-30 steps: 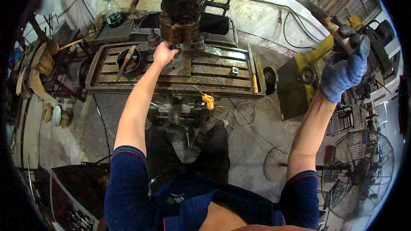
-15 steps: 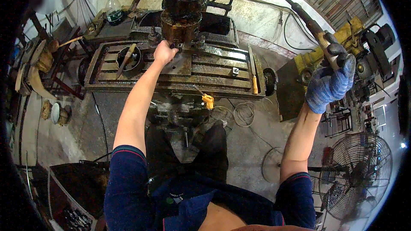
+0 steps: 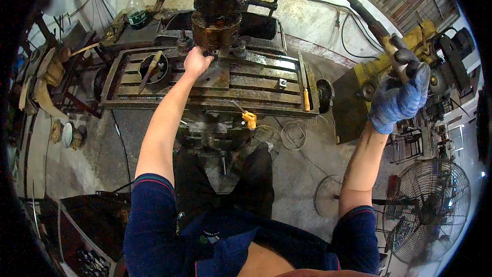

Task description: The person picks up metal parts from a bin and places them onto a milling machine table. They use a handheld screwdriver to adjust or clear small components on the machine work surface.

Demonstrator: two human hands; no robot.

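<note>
I kept my bare left hand (image 3: 197,61) fingers curled against the flat plate (image 3: 218,76) just below the rusty spindle head (image 3: 216,26) to steady it, while my gloved right hand (image 3: 401,97) gripped the long feed lever (image 3: 370,23) overhead.

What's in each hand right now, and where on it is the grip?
The gloved right hand grips the long lever at its outer end. The bare left hand rests at the flat workpiece under the spindle head; whether it grips cannot be told.
</note>
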